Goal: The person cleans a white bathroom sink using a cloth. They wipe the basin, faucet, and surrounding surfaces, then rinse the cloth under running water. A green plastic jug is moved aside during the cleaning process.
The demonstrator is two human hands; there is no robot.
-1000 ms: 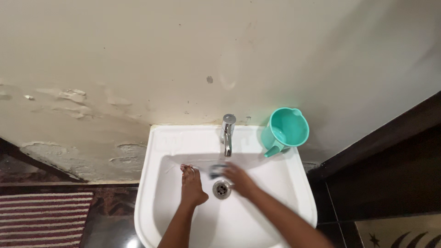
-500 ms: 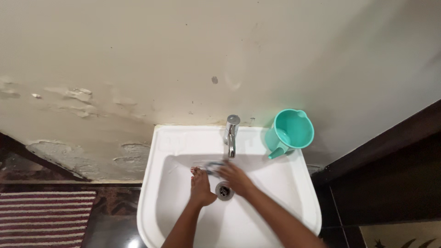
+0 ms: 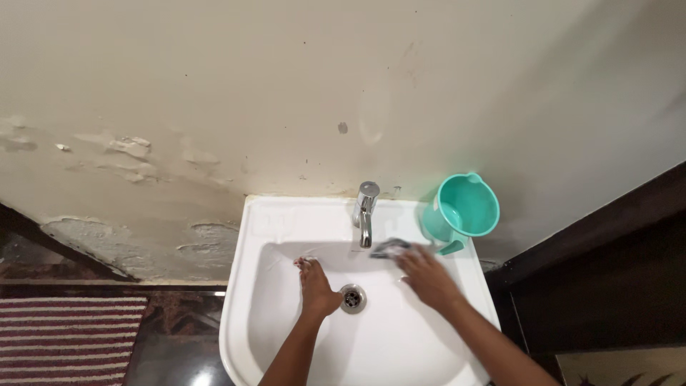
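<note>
Right hand [image 3: 427, 277] grip closed on grey scrub pad [image 3: 389, 248], just right of chrome tap [image 3: 366, 212], teal mug [image 3: 461, 209] beyond; left hand [image 3: 316, 287] flat, open, empty on white sink [image 3: 271, 236] basin, drain [image 3: 352, 298] just right.

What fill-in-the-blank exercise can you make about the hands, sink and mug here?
1. The right hand presses a grey scrubbing pad against the sink's ____ wall.
2. The left hand rests flat inside the white ceramic sink, just left of the ____.
3. The teal plastic mug sits on the rim, right of the chrome ____.

Missing words: back; drain; tap
</note>
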